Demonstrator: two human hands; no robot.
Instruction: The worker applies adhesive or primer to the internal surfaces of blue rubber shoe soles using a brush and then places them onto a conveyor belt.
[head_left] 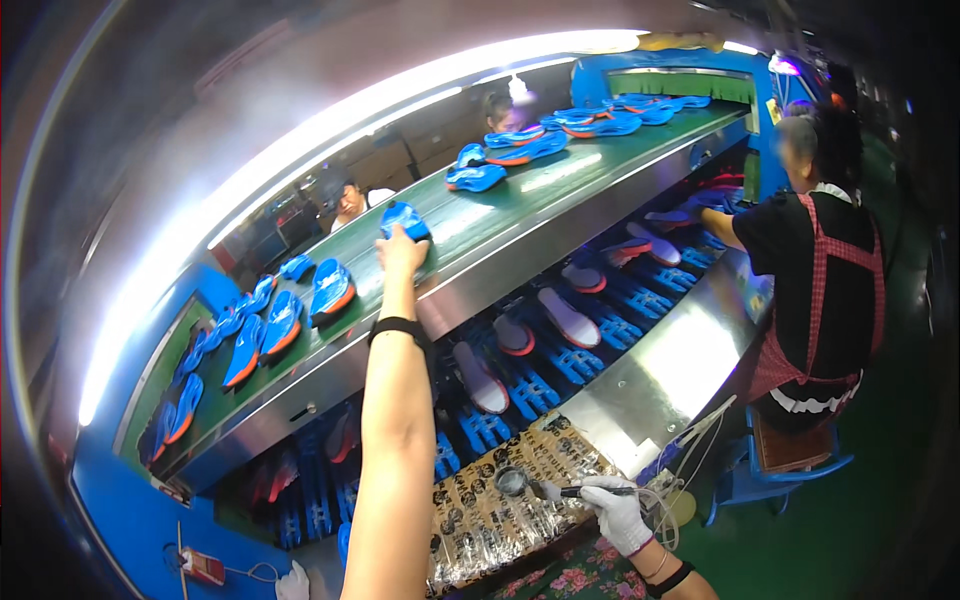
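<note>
Above, the left hand (402, 250) reaches out at full stretch, fingers spread and laid over the near end of a blue shoe sole (405, 218) on the green conveyor belt (520, 205); whether the fingertips curl under the sole's edge cannot be told. The sole lies at about twelve o'clock from the wrist, with an orange-edged sole (331, 289) at eight o'clock from it and a further sole (475, 176) at two o'clock. A black band (397, 327) circles the forearm. Lower down, at five o'clock from the left elbow, the gloved right hand (618, 512) is closed around a dark-handled brush (545, 489) held over a patterned sheet (500, 500) (its round head rests near the sheet's middle). To lift the sole cleanly, the fingers should probably close on both long edges first, so neighbouring soles stay undisturbed. A co-worker in a checked apron (815, 290) stands at three o'clock, beside the lower rack of soles (570, 320).
</note>
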